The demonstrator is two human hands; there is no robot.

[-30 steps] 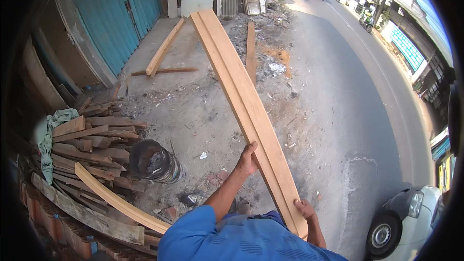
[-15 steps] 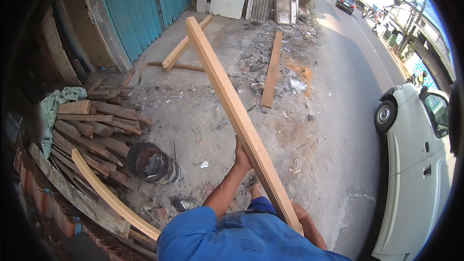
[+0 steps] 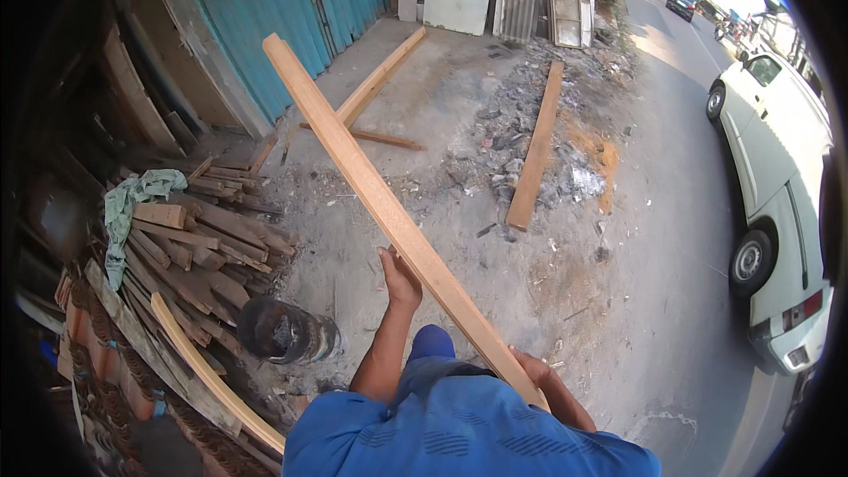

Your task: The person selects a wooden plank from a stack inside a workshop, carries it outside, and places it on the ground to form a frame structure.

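A long, pale wooden beam (image 3: 382, 190) with a grooved edge slants across in front of me, from my right side up toward the far left. My left hand (image 3: 403, 279) grips it from its left side and underneath, near the middle; part of the fingers is hidden behind the wood. Close to my body, my right hand (image 3: 533, 369) holds the near end from the right. Beyond, another pale beam (image 3: 384, 78) lies over a thin brown strip (image 3: 389, 139) on the ground. A flat brown plank (image 3: 537, 152) lies to the right of these.
At left is a pile of old timber (image 3: 212, 225) with a green cloth (image 3: 132, 199) on it. Nearby stand a blackened bucket (image 3: 274, 330) and a pale curved wood strip (image 3: 199, 355). Blue metal doors (image 3: 256, 13) rise at the back. A white van (image 3: 764, 141) is on the road at right.
The held beam's far end has swung left, and both hands still grip it. The white van has moved farther up the road. My view has turned slightly left.
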